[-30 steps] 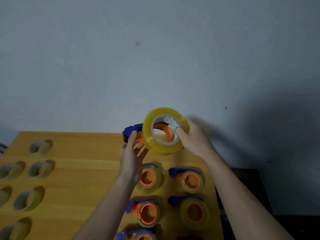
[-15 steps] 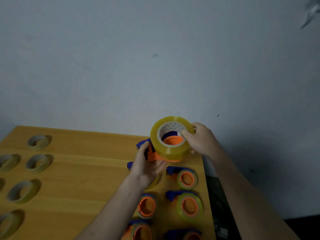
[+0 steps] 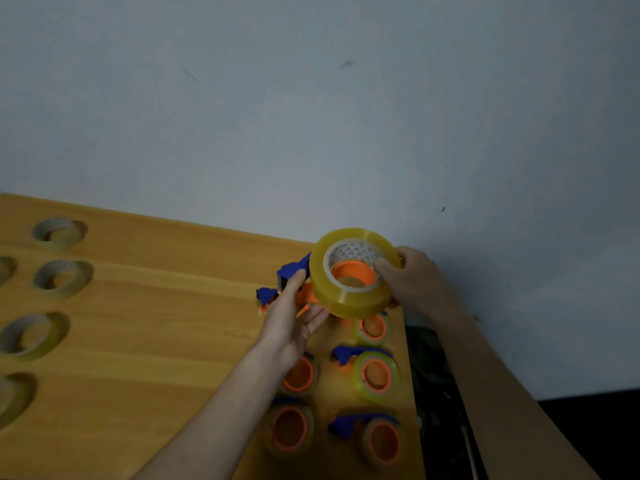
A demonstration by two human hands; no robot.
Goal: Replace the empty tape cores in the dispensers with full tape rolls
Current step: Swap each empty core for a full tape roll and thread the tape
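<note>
Facing upward, tape roll (image 3: pixel 353 289) hole

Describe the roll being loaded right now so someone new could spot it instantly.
Start at the wooden table and go to its far right corner. There the yellow tape roll is held off the surface, gripped by the right hand. Unlike the other rolls, which lie on the table, it is lifted and the thickest.

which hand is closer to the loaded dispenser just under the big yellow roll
Right. The right hand grips the yellow roll almost directly above that dispenser; the left hand holds the blue-orange dispenser off to its left.
</note>
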